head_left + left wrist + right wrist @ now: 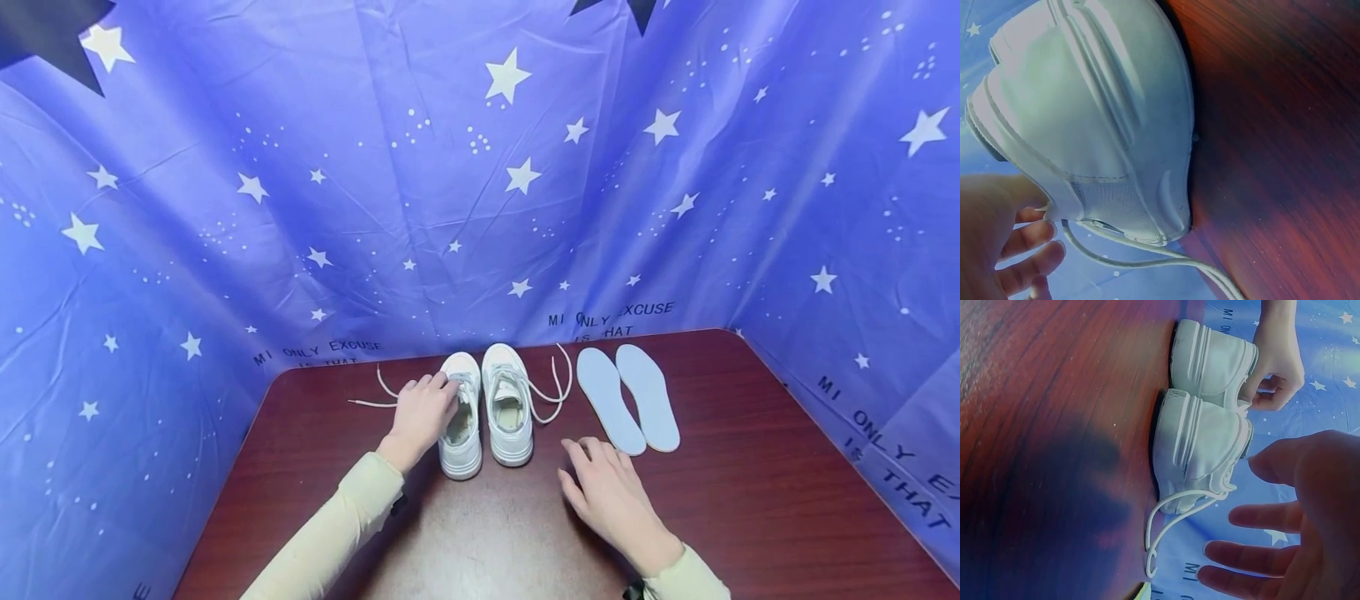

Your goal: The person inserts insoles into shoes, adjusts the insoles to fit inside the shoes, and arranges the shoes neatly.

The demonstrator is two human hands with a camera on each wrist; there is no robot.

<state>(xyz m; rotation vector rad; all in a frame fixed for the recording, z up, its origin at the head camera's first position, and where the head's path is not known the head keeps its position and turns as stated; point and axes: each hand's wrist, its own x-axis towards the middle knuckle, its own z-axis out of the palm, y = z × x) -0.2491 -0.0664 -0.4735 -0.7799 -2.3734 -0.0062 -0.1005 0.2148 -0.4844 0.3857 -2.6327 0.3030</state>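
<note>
Two white lace-up sneakers stand side by side with their heels toward me. My left hand (422, 413) is at the left sneaker (461, 460), its thumb and fingers pinching the upper near the tongue; the thumb tip is hidden in the left wrist view. The right sneaker (512, 447) stands untouched, its lace (564, 392) trailing loose to the right. Over the table, right of the sneakers, my right hand (611, 498) has its fingers spread and holds nothing. Just beyond it lie two pale insoles, a left one (607, 398) and a right one (651, 398).
Both sneakers and the insoles are on a dark red wooden table (780, 467), near its far edge. A blue curtain (420, 192) with white stars hangs behind and on both sides. The left sneaker's lace (372, 404) spreads to the left.
</note>
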